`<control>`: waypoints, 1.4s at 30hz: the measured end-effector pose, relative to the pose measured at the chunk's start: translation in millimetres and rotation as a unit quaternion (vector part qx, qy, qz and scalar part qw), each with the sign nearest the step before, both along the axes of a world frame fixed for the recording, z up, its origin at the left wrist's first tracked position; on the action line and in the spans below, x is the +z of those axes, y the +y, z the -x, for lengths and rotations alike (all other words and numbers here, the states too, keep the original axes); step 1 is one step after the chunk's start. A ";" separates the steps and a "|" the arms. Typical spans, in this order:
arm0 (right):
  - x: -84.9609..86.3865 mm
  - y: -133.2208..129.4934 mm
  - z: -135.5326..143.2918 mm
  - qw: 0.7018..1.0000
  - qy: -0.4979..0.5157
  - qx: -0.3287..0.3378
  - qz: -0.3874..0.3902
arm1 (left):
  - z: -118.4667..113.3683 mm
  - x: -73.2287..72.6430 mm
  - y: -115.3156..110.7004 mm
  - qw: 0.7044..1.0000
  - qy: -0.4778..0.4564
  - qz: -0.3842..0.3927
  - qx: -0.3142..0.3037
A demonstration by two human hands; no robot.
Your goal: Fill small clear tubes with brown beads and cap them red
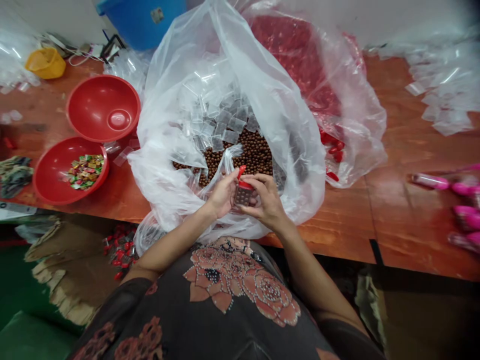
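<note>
red-topped container (244, 193) held by left grip (224, 194) and right grip (267, 199), partly closed.

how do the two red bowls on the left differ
The nearer bowl holds small colourful pieces, while the farther bowl shows its bare round base. The nearer bowl sits by the front edge of the table; the farther bowl sits behind it. Both are red, round and open-topped.
</note>
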State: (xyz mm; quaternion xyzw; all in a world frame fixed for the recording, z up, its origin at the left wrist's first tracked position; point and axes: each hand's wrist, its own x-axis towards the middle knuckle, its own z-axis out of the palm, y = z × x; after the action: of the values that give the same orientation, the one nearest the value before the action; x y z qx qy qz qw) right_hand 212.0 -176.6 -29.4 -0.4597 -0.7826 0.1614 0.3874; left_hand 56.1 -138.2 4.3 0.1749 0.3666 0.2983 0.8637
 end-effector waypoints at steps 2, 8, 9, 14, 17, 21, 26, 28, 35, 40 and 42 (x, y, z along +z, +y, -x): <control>-0.4 1.6 1.1 1.000 0.007 -0.005 0.006 | -2.2 4.3 2.3 1.000 0.008 0.013 0.004; -2.1 7.6 0.8 0.999 0.004 -0.031 0.016 | -10.8 9.8 5.6 0.999 0.030 -0.026 0.029; -2.7 10.5 -3.0 1.000 0.001 -0.020 0.020 | -10.8 9.5 6.2 0.997 0.039 -0.046 0.036; -13.4 38.9 -32.9 0.994 -0.055 -0.036 0.083 | -2.4 10.7 10.8 0.980 0.102 -0.136 0.106; -22.6 58.1 -41.7 0.973 -0.197 -0.078 0.094 | 2.9 13.0 12.3 0.978 0.099 -0.153 0.099; -26.7 71.2 -39.9 0.949 -0.296 -0.062 0.085 | 5.8 10.7 10.5 0.978 0.086 -0.170 0.082; -14.4 62.6 -33.0 0.977 -0.167 -0.117 0.059 | 6.5 1.5 7.3 0.976 0.103 -0.178 0.075; -2.4 51.8 -26.4 0.989 -0.031 -0.135 0.059 | 5.8 -2.3 6.9 0.975 0.109 -0.183 0.068; 31.4 22.6 -1.6 0.972 0.193 -0.033 0.127 | -2.0 -15.9 5.0 0.961 0.138 -0.230 0.062; 22.5 23.0 -2.2 0.983 0.161 0.009 0.091 | -6.4 -17.0 2.8 0.960 0.155 -0.222 0.068; 18.0 23.9 -5.3 0.985 0.142 0.012 0.096 | -6.0 -12.1 3.7 0.965 0.145 -0.205 0.071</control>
State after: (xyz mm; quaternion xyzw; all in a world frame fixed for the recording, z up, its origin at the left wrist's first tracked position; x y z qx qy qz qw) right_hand 217.3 -152.7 -11.4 -0.4579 -0.7060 0.3038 0.4468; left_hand 62.1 -134.5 -7.8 0.3634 0.4303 0.3994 0.7233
